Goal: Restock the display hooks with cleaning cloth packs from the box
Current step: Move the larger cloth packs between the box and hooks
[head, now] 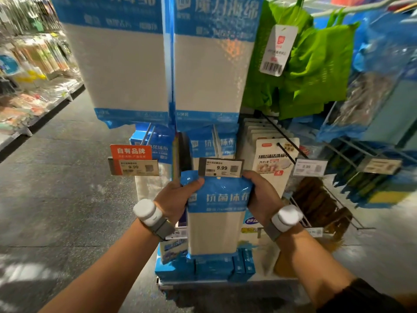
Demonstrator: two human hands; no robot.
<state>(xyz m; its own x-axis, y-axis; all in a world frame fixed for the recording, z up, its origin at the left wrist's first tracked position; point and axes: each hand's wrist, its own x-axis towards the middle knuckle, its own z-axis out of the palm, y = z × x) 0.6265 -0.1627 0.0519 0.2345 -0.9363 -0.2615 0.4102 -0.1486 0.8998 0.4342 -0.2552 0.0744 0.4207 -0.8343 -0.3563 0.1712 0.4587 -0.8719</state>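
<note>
A blue-and-white cleaning cloth pack [214, 224] hangs upright in front of me, its top just under the middle hook's price tag [220, 170]. My left hand [174, 199] grips the pack's upper left corner, thumb across the front. On the other side, my right hand [261, 193] grips the upper right corner. More packs of the same kind [216, 143] hang on the hook behind the tag. The box is not in view.
Large sponge packs [209, 71] hang above. A left hook with an orange label [132, 152] holds other cloth packs. To the right hang beige cloth packs [274, 163], green bags [316, 64] and wire hooks. Blue boxes [203, 267] sit on the bottom shelf. An aisle floor runs to the left.
</note>
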